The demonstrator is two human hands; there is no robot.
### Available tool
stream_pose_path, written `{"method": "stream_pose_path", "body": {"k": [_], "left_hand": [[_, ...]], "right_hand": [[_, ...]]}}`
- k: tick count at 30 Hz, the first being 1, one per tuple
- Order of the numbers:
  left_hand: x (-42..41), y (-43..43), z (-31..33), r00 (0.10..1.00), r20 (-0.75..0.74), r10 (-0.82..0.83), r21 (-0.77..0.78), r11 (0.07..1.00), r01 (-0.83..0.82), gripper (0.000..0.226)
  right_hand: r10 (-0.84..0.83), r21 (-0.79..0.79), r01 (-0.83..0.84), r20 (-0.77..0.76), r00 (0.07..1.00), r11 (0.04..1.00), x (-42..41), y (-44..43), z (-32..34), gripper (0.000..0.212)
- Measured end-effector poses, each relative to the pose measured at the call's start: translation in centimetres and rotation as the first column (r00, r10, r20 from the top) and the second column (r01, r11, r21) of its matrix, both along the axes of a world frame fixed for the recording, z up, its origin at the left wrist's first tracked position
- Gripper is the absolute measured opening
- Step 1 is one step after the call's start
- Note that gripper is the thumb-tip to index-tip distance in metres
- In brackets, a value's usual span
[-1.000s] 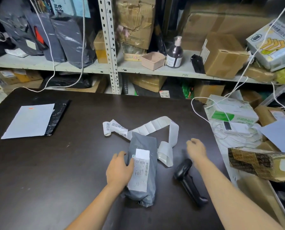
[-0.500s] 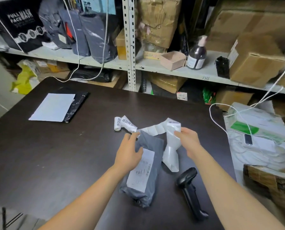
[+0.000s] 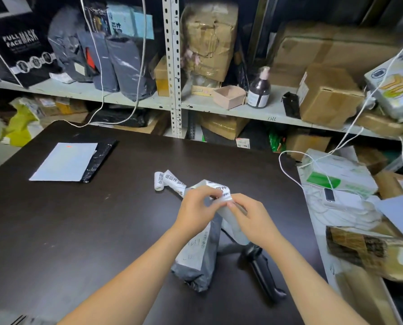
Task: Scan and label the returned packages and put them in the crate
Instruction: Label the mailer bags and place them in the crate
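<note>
Listing head view, only view given. Table [image 3: 78, 231]: dark top, carries all task items. Left hand [image 3: 195, 208] and right hand [image 3: 254, 219]: both raised just above table ctr, fingertips pinched narrow on same strip of labels [image 3: 172, 181]; thumbs nearly touching at strip's printed end. Strip: white backing w/ black characters, one end curled into small roll on table left of hands, other end loops down under right hand. Grey package [image 3: 195, 266]: poly mailer, lies flat on table below hands, partly hidden by left wrist; white shipping label w/ handwriting on top face. Scanner [image 3: 263, 275]: black handheld, lies on table just right of package, head under right wrist, untouched. Far left on table: black mailer [image 3: 102, 158] w/ white sheet [image 3: 64, 161] on top, well apart from hands. Behind table: metal shelf [image 3: 130, 102] w/ grey bags, cardboard boxes, dark pump bottle [image 3: 258, 90], small pink box [image 3: 229, 97]. Right of table: heap of boxes, white cable [image 3: 287, 174]. Crate: can't tell where.
</note>
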State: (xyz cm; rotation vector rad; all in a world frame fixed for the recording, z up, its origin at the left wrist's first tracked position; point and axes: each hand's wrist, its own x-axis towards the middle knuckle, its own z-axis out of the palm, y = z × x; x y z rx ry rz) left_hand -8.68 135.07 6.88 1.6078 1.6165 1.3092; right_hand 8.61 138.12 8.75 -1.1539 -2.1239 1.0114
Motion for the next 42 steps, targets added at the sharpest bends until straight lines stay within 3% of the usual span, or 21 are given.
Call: {"method": "stream_pose_path", "body": {"k": [5, 17, 20, 23, 27, 30, 32, 34, 36, 39, 42], "left_hand": [[-0.9, -0.6, 0.1, 0.993, 0.121, -0.012, -0.135, 0.99, 0.029, 0.014], [-2.2, -1.5, 1.4, 0.915, 0.403, -0.001, -0.202, 0.975, 0.09, 0.012], [-2.5, -1.7, 1.6, 0.912, 0.41, 0.018, -0.22, 0.972, 0.08, 0.008], [-2.7, -1.7, 1.8, 0.899, 0.421, 0.119, -0.24, 0.971, -0.016, 0.01], [-2.9, -1.5, 2.2, 0.853, 0.433, 0.293, -0.244, 0.948, -0.202, 0.015], [-3.2, -1.5, 2.5, 0.784, 0.468, 0.408, -0.218, 0.913, -0.346, 0.014], [-3.5, -1.7, 2.6, 0.829, 0.33, 0.451, -0.157, 0.892, -0.423, 0.012], [-3.5, -2.2, 2.3, 0.891, 0.079, 0.448, -0.048, 0.894, -0.445, 0.01], [-3.4, -2.6, 2.0, 0.89, -0.176, 0.42, 0.089, 0.907, -0.411, 0.01], [-3.0, -2.5, 0.9, 0.803, -0.457, 0.383, 0.367, 0.903, -0.221, 0.019], [-2.8, -2.8, -0.5, 0.737, -0.585, 0.338, 0.52, 0.854, 0.021, 0.024]], "right_hand": [[0.021, 0.039, -0.023, 0.058, 0.998, 0.999, 0.4, -0.7, 0.2, 0.023], [0.08, 0.028, -0.08, 0.005, 0.997, 0.996, -0.2, -0.8, 0.8, 0.024], [0.087, 0.015, -0.087, 0.021, 0.996, 0.996, -0.5, -0.7, 0.7, 0.021], [0.052, -0.054, -0.049, 0.05, 0.997, 0.997, -0.7, -0.4, 0.2, 0.019], [-0.037, -0.169, 0.065, 0.16, 0.986, 0.984, -0.3, 0.9, -1.1, 0.032], [-0.195, -0.236, 0.236, 0.184, 0.963, 0.943, 0.5, 2.2, -2.0, 0.032], [-0.373, -0.267, 0.419, 0.208, 0.904, 0.868, 1.3, 3.1, -2.5, 0.027], [-0.541, -0.209, 0.611, 0.309, 0.782, 0.763, 1.9, 3.4, -2.5, 0.021], [-0.606, -0.217, 0.666, 0.285, 0.742, 0.713, 1.6, 2.8, -1.9, 0.034], [-0.495, -0.576, 0.406, 0.002, 0.869, 0.709, -0.9, 1.3, -0.1, 0.026], [-0.474, -0.766, 0.168, -0.196, 0.859, 0.621, -3.3, -0.3, 1.4, 0.028]]}}
